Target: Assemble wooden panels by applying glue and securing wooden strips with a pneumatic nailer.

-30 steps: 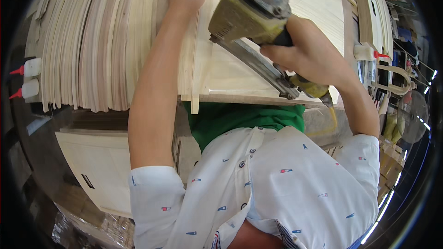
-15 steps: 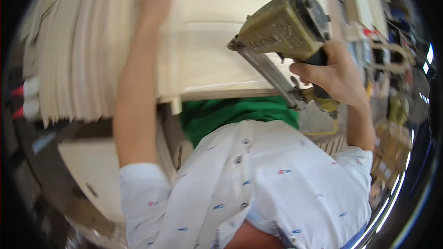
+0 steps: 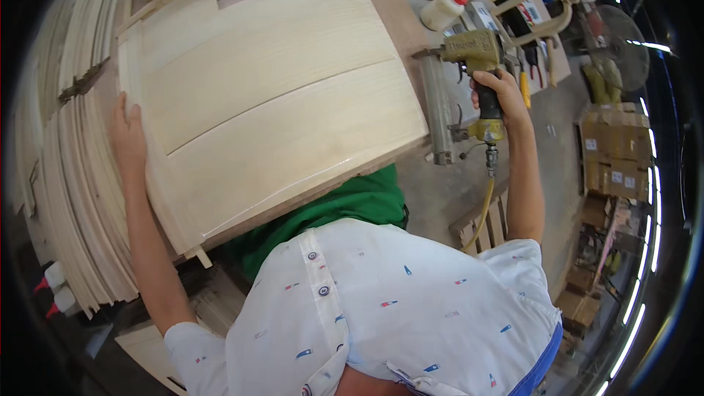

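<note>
A pale wooden panel with a rectangular slot lies on the bench in front of me. A thin white line, like glue, runs along its near edge. My left hand rests at the wooden strip on the panel's left side, fingers stretched out and holding nothing. In my right hand is an olive-coloured air nail gun, gripped by its black handle. The gun is to the right of the panel, its nose pointing left, and a yellow air hose hangs from its base.
Stacked thin wooden boards stand along the left. Beyond the gun are a white glue bottle with a red tip, a curved wooden frame and hand tools. Cardboard boxes are piled at the right, near a fan.
The view has swung, so the panel appears tilted. The nail gun has gone from over the panel to its right side, still in my right hand. My left hand has come nearer along the left edge.
</note>
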Demonstrator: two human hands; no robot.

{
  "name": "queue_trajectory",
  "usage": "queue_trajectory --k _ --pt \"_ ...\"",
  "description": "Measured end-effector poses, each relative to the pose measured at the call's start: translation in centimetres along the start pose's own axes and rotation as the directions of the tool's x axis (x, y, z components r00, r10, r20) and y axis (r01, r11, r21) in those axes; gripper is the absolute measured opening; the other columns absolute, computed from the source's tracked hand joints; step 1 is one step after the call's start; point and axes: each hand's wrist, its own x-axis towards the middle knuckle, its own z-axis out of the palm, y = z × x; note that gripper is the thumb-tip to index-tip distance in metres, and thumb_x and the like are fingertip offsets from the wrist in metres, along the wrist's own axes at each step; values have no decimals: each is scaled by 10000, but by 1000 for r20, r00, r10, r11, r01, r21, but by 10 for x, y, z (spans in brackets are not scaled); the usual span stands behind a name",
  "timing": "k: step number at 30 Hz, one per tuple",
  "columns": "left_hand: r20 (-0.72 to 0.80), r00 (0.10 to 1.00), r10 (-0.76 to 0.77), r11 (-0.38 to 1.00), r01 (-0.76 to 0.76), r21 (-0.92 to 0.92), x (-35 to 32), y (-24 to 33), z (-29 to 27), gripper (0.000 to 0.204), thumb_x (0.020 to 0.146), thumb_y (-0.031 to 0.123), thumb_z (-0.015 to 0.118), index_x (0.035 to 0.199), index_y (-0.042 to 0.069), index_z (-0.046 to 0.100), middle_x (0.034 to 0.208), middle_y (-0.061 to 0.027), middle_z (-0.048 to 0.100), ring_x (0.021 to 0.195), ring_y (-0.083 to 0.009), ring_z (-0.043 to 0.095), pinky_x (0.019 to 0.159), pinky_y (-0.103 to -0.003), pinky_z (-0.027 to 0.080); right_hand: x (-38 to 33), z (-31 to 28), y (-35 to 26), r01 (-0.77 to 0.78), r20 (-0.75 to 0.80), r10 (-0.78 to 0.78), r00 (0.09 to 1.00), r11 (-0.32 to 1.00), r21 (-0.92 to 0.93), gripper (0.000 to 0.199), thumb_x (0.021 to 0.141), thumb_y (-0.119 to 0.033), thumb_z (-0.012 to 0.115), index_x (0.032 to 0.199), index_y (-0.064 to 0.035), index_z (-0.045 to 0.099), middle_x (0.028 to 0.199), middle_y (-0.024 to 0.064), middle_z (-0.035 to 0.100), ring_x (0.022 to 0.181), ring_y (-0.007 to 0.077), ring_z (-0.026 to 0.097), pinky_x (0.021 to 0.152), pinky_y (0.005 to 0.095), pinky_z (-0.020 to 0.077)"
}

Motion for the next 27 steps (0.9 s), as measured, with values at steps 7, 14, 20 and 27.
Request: queue_trajectory --k 7,14,20,27 --pt "-53 995 81 989 -74 128 -43 5 -5 417 991 191 437 1347 -22 473 1374 -215 496 1303 -334 446 1116 -400 317 58 -34 51 -5 102 -7 995 993 120 261 851 -233 677 950 -9 584 740 78 620 518 151 603 459 263 510" --pt "-134 981 140 962 -103 252 -100 49 -18 368 934 117 498 1271 -29 530 1264 -243 560 1173 -395 530 1028 -435 405 71 -58 79 -1 117 -5 993 999 50 288 930 -293 616 946 -6 605 758 92 639 555 161 597 493 272 482" --pt "-44 982 -182 964 187 191 -127 76 -63 336 912 133 547 1199 -42 574 1256 -227 570 1153 -359 549 994 -425 414 62 -25 60 106 -19 -118 993 938 -329 419 949 -408 586 984 10 608 732 82 629 564 127 568 541 268 458" --pt "-364 922 -131 806 313 502 -112 21 -113 336 874 145 594 1172 -9 618 1184 -179 585 1110 -350 518 985 -440 399 70 -39 83 173 -42 -249 968 776 -607 717 934 -484 572 1299 127 486 1191 250 604 1110 308 566 978 368 400"
